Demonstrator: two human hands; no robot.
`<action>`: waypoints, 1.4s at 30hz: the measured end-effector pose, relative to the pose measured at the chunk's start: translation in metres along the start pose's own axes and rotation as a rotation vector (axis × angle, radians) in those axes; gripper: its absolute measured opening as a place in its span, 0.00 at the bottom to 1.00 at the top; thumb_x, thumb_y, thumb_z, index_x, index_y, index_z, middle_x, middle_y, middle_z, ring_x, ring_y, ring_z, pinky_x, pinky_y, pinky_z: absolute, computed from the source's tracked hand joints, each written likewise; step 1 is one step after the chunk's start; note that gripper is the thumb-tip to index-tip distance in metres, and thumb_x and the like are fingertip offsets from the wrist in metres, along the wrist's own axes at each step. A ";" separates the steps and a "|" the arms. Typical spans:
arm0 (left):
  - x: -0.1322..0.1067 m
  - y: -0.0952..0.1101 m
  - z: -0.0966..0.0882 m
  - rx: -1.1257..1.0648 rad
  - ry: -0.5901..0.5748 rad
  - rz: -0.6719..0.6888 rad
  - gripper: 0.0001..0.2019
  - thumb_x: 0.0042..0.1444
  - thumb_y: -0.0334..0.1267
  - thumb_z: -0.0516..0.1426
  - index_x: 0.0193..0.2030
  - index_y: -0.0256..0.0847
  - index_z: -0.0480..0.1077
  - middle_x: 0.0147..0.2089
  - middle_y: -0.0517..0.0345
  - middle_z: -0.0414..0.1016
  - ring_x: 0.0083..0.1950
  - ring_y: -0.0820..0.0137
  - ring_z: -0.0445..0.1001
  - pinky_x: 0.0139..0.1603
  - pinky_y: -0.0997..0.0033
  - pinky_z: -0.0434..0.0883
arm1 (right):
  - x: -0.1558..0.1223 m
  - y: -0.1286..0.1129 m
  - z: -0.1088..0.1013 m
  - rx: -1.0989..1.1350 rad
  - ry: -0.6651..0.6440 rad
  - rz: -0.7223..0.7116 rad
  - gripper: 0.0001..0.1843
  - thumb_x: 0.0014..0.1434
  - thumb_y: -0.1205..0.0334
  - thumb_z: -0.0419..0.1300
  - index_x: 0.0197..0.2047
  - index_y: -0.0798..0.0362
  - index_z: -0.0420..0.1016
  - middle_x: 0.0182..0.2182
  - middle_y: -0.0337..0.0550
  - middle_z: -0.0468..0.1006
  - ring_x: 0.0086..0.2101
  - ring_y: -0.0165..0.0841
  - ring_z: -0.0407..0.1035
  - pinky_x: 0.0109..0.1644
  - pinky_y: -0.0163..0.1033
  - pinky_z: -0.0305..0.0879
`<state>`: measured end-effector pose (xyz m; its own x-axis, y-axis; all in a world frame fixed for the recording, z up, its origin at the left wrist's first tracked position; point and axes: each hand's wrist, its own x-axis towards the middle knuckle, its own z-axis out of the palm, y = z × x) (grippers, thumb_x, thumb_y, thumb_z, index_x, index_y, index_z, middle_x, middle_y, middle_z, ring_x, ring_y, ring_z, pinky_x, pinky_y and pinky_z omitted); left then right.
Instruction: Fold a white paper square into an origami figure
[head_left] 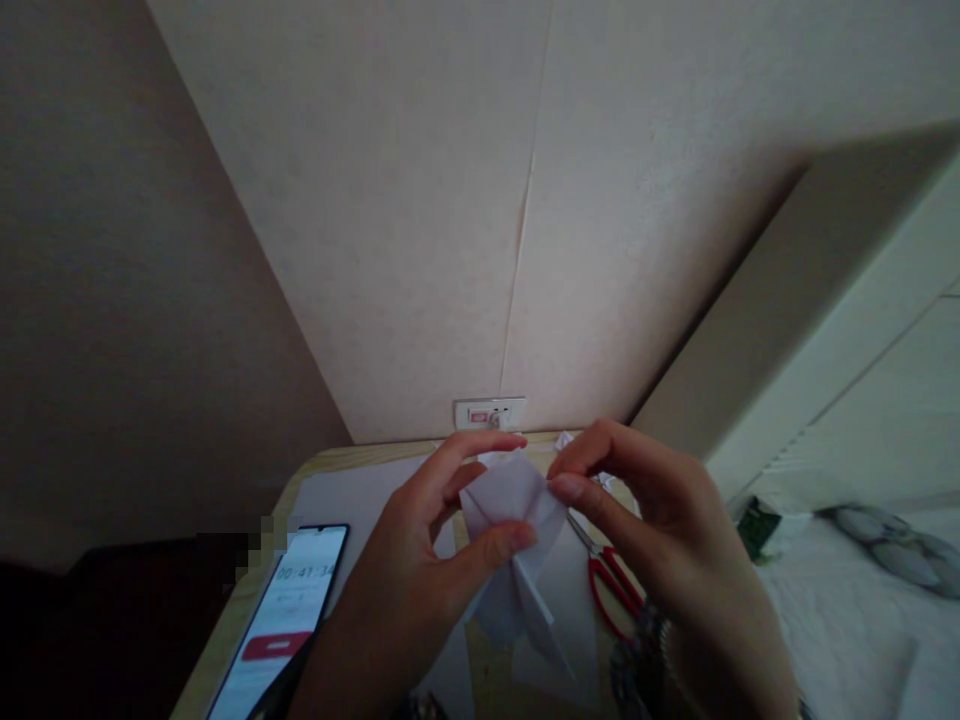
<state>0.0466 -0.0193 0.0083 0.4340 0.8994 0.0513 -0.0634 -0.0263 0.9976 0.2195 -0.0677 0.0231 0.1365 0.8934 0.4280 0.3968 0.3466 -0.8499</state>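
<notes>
Between my two hands is a piece of folded white paper point(510, 495), held up above the small table. My left hand point(435, 540) grips it from the left, thumb across its front and fingers behind. At the paper's right corner, my right hand point(645, 510) pinches the edge between thumb and index finger. Narrow pointed folds hang down from the paper's lower part. Beneath my right hand lies a pair of scissors point(611, 580) with red handles, partly hidden by the hand and wrist.
A phone point(289, 600) showing a running timer lies at the left of the wooden table point(330, 462). White paper sheets point(360, 500) cover part of the tabletop. Behind stands a wall with a socket point(489, 413). At right is a white bedlike surface point(847, 620) with a grey item point(900, 545).
</notes>
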 end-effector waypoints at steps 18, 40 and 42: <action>-0.007 0.014 0.011 -0.117 0.075 -0.068 0.17 0.48 0.30 0.70 0.44 0.51 0.80 0.34 0.67 0.83 0.37 0.67 0.81 0.37 0.74 0.73 | -0.001 -0.002 -0.002 0.042 0.068 0.030 0.16 0.60 0.58 0.71 0.24 0.50 0.74 0.21 0.32 0.76 0.25 0.27 0.69 0.31 0.33 0.63; -0.008 0.017 0.008 0.164 0.168 -0.041 0.19 0.49 0.36 0.70 0.49 0.51 0.77 0.32 0.65 0.82 0.42 0.60 0.82 0.45 0.65 0.72 | 0.006 0.000 0.001 -0.137 -0.132 -0.138 0.20 0.69 0.57 0.62 0.25 0.49 0.67 0.22 0.33 0.71 0.25 0.29 0.67 0.30 0.35 0.61; -0.006 0.016 0.006 0.139 0.167 -0.048 0.23 0.48 0.36 0.71 0.52 0.49 0.75 0.31 0.66 0.82 0.40 0.60 0.82 0.46 0.63 0.72 | 0.004 -0.002 0.002 -0.143 -0.104 -0.158 0.20 0.70 0.56 0.61 0.25 0.48 0.66 0.22 0.34 0.71 0.25 0.30 0.67 0.29 0.36 0.61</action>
<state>0.0482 -0.0280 0.0239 0.2775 0.9607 0.0067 0.0838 -0.0312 0.9960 0.2173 -0.0644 0.0258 -0.0291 0.8586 0.5118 0.5318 0.4469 -0.7194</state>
